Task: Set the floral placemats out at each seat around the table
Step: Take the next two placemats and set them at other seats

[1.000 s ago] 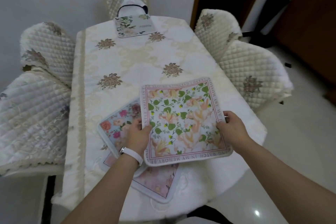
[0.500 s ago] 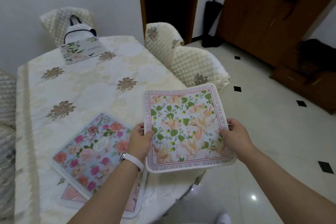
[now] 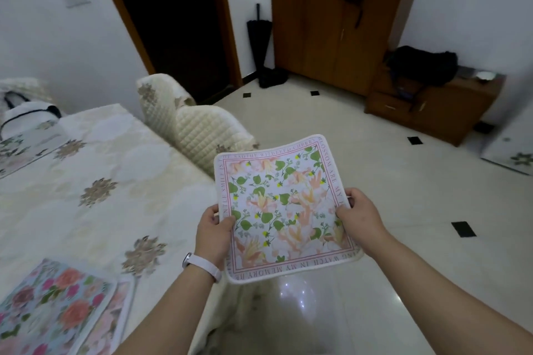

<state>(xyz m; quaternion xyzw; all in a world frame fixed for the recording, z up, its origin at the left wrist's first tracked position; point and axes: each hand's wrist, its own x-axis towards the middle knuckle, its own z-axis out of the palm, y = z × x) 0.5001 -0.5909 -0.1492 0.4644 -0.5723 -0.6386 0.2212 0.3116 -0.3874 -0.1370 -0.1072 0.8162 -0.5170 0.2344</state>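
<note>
Carrying the square green-and-peach floral placemat (image 3: 284, 210), both hands (image 3: 212, 235) (image 3: 359, 217) are gripping its side edges (fingers clenched); next, laying it by the cream quilted chair (image 3: 202, 135).

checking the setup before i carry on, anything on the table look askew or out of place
Yes: two placemats lie stacked at the near corner of the table, the blue rose placemat skewed over the pink placemat rather than set at separate seats. The green leaf placemat is in both hands, off the table.

A home dining room: clothed table (image 3: 86, 181), quilted chairs (image 3: 202, 135) (wooden cabinet (image 3: 331, 37) behind).
</note>
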